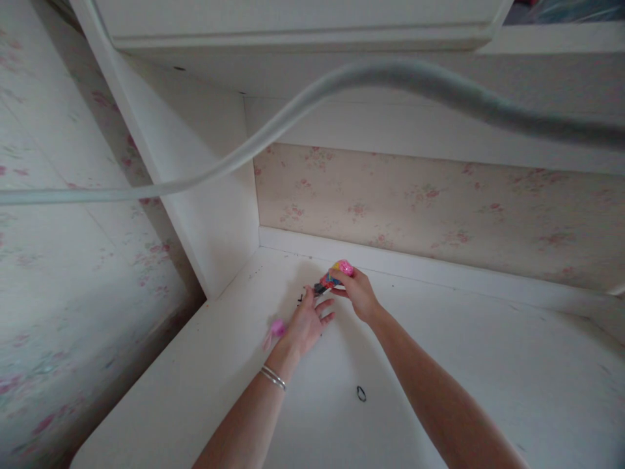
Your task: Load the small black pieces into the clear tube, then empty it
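My right hand grips a small see-through packet of colourful elastic hair bands, with pink, yellow, blue and red parts showing. At the packet's lower left end, dark bands show near the opening. My left hand pinches at that end with thumb and forefinger, its other fingers spread apart. Small black bits show just left of its fingertips, too small to tell apart. A pink thing with a paler tail lies left of my left hand, partly hidden by it. A black hair band lies on the white surface between my forearms.
The white desk surface has a raised back edge and a white side panel at left. A white cupboard overhangs it. A pale thick cable crosses close in front of the view. Floral wallpaper covers the wall behind.
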Demonstrator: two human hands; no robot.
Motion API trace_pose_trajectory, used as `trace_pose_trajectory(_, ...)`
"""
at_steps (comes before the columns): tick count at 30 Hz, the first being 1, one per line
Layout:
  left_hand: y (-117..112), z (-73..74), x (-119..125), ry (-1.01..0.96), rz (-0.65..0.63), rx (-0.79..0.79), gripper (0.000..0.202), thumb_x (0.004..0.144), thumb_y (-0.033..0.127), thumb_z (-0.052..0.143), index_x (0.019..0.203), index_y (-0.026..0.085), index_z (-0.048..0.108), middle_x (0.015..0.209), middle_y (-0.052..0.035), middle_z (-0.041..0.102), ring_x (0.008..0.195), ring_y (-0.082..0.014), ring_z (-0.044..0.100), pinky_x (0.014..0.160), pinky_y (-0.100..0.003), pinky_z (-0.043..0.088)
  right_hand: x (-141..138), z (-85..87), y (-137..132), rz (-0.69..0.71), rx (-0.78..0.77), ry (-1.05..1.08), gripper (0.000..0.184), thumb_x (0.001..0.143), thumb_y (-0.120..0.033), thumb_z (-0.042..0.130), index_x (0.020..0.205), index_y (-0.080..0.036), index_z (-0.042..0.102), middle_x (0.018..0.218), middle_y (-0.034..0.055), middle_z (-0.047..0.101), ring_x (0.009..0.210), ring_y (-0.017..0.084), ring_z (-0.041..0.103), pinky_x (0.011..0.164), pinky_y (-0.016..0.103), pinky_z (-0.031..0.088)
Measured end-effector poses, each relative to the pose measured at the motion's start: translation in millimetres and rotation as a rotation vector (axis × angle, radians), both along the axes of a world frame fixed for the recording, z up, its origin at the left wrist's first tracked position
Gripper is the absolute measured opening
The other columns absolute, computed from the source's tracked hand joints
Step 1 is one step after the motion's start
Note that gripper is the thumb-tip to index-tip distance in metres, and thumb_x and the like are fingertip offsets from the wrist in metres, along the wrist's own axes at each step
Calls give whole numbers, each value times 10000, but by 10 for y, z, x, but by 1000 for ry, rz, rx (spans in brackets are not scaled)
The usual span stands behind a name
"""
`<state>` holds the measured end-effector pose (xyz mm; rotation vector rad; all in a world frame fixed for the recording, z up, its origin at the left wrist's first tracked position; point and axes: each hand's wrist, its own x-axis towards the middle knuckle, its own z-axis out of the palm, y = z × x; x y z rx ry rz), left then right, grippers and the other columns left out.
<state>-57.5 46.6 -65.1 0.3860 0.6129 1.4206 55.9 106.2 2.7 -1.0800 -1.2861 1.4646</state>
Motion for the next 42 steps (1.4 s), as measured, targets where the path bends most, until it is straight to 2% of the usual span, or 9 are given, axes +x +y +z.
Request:
trace_pose_trajectory(6, 7, -4, 17, 22, 105, -44, 332, 842, 473, 582, 1091, 256, 611, 1354, -40, 494, 985, -171, 581, 704, -254, 503, -2, -7, -3, -46, 31, -7, 305, 696, -426, 688, 872, -180, 652, 861, 70, 726, 835, 213, 673, 730, 346, 555)
trace_pose_trajectory(9, -6, -6, -4, 17, 113, -50, 362, 836, 507, 571, 1094, 257, 613, 1357, -42, 490, 1043, -188, 566, 733, -255, 505, -7, 0, -15, -63, 31, 11, 303, 686, -421, 694, 875, -187, 657, 869, 64, 726, 840, 205, 670, 731, 337, 553)
trace_pose_trajectory(13, -31, 26, -44, 11, 37, -23, 497, 840, 634, 444, 1162, 284, 589, 1414, -22, 414, 1133, -216, 505, 762, -288, 515, 10, 4, -34, -12, 1, 12, 311, 674, -415, 708, 883, -191, 660, 902, 66, 724, 873, 209, 662, 729, 331, 552)
trace_pose_trajectory(17, -58, 87, -59, -17, -55, 15, 551, 844, 672, 369, 1192, 297, 574, 1432, -10, 377, 1168, -225, 468, 810, -327, 506, 48, 11, -38, 13, -26, 30, 277, 692, -395, 694, 872, -188, 660, 921, 67, 722, 872, 198, 657, 717, 303, 546)
trace_pose_trajectory(22, -87, 148, -41, -40, -190, 72, 573, 857, 676, 314, 1194, 290, 570, 1342, -53, 474, 1083, -230, 510, 802, -367, 494, 64, 40, -48, 35, -56, 5, 227, 691, -363, 679, 828, -182, 662, 857, 64, 721, 795, 188, 659, 701, 302, 549)
trace_pose_trajectory(29, -89, 143, -52, -20, -204, 94, 521, 864, 652, 347, 1150, 279, 571, 1286, -65, 512, 1028, -225, 539, 759, -366, 491, 52, 38, -64, 83, -32, -18, 200, 679, -331, 685, 807, -181, 655, 818, 45, 710, 793, 182, 646, 718, 321, 553)
trace_pose_trajectory(36, -81, 127, -37, 26, -203, 67, 495, 865, 637, 373, 1146, 278, 566, 1301, -55, 495, 1017, -219, 541, 739, -352, 497, 85, 29, -40, 75, -36, -6, 208, 674, -322, 704, 807, -169, 659, 791, 43, 710, 778, 188, 656, 742, 356, 560)
trace_pose_trajectory(42, -93, 135, -17, 19, -175, 78, 503, 870, 638, 360, 1140, 274, 578, 1293, -62, 506, 1018, -217, 549, 752, -354, 495, 105, 6, -41, 38, -55, 16, 212, 669, -337, 710, 801, -178, 663, 820, 52, 722, 797, 191, 665, 738, 326, 555)
